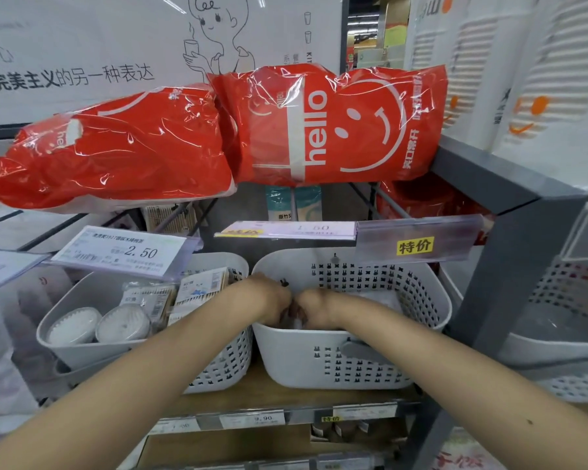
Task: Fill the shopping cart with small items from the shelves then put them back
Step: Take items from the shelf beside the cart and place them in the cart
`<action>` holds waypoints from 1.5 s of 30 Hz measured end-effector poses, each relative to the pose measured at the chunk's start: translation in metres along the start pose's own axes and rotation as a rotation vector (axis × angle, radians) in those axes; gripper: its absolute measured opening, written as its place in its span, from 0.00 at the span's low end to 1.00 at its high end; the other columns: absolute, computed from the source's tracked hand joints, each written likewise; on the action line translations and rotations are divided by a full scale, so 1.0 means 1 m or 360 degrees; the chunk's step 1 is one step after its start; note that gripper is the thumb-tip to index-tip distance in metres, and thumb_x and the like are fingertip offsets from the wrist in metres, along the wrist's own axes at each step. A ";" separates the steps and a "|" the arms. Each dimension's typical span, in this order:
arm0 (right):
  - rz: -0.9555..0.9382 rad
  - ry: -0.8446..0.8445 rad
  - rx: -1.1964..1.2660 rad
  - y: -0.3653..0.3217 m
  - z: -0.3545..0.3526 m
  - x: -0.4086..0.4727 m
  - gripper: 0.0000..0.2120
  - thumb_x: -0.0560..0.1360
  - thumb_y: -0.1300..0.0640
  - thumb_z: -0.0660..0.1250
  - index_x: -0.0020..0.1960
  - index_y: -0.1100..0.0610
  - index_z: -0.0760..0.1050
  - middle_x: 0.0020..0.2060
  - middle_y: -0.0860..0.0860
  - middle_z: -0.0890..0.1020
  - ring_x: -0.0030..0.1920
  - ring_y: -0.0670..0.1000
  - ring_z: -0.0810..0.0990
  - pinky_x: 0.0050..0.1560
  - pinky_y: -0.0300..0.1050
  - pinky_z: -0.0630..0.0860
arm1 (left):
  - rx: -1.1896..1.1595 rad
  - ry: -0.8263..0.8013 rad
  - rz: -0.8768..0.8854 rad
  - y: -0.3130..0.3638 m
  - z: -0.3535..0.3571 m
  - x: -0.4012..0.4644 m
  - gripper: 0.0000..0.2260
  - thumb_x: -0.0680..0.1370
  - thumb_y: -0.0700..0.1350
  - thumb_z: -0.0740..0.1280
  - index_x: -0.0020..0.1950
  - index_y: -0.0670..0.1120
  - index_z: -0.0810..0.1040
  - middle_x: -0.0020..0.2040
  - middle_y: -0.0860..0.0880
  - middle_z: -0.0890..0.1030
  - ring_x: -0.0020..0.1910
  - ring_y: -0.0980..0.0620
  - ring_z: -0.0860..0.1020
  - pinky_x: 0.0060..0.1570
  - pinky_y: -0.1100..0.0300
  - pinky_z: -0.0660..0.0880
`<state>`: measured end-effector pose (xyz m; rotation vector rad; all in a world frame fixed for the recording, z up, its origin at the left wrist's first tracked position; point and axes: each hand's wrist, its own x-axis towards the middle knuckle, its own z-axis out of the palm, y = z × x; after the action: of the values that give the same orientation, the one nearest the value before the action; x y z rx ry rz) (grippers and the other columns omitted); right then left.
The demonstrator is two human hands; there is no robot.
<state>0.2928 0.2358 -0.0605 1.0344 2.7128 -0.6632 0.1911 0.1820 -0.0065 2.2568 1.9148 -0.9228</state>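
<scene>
Left hand (275,298): reaches over the near rim into the right basket, fingers dipped below the rim; grip cannot be told, fingers hidden.
Right hand (314,308): beside the left, almost touching it, also inside the right basket; grip cannot be told.
Right basket (360,364): white perforated plastic, on the wooden shelf (279,395); contents mostly hidden behind the hands.
Left basket (218,374): just beside it, holding two round white tubs (99,325) and packets of cotton swabs (197,290).
Price tags: one reads 2.50 (119,251); a yellow sticker (414,246) sits on the clear holder at right.
Above: two red "hello" bags (319,127) lying on the wire rack.
</scene>
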 end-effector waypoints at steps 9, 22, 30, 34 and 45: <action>0.0010 -0.0031 0.0086 0.007 0.000 0.004 0.15 0.75 0.63 0.66 0.61 0.62 0.76 0.57 0.58 0.80 0.58 0.57 0.78 0.61 0.50 0.74 | 0.0043 0.0165 -0.0021 -0.003 0.010 0.010 0.10 0.80 0.43 0.60 0.57 0.44 0.78 0.57 0.45 0.79 0.57 0.44 0.75 0.51 0.58 0.68; 0.0049 0.0589 0.0213 0.004 -0.010 -0.031 0.08 0.74 0.57 0.69 0.52 0.57 0.77 0.46 0.53 0.81 0.48 0.53 0.79 0.50 0.46 0.74 | -0.0683 0.1030 0.0110 -0.020 0.041 -0.045 0.09 0.77 0.46 0.63 0.55 0.47 0.78 0.51 0.48 0.79 0.52 0.48 0.77 0.49 0.53 0.73; -0.0273 0.1185 0.0308 -0.077 0.012 -0.080 0.12 0.78 0.56 0.64 0.60 0.54 0.76 0.54 0.45 0.78 0.57 0.47 0.75 0.56 0.44 0.71 | -0.0660 0.1303 -0.0152 -0.025 0.130 -0.166 0.19 0.76 0.53 0.57 0.62 0.48 0.77 0.58 0.52 0.79 0.55 0.53 0.77 0.52 0.59 0.76; -0.0540 0.1070 0.0359 -0.154 0.050 -0.080 0.11 0.78 0.56 0.63 0.60 0.53 0.77 0.56 0.45 0.77 0.60 0.48 0.74 0.60 0.45 0.70 | -0.0849 0.1049 -0.0543 -0.026 0.216 -0.241 0.19 0.78 0.57 0.54 0.63 0.52 0.76 0.58 0.56 0.78 0.54 0.56 0.78 0.49 0.63 0.76; -0.1319 0.0048 0.0145 -0.385 0.212 -0.043 0.09 0.81 0.50 0.57 0.60 0.47 0.70 0.54 0.42 0.73 0.56 0.43 0.69 0.55 0.39 0.66 | -0.1752 0.0779 -0.2261 0.039 0.406 -0.493 0.15 0.78 0.51 0.65 0.62 0.63 0.68 0.60 0.59 0.73 0.61 0.57 0.73 0.56 0.64 0.67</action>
<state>0.0675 -0.1417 -0.1023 -0.1360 3.1046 -0.8751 0.0317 -0.4257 -0.1272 0.3342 2.9303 0.7817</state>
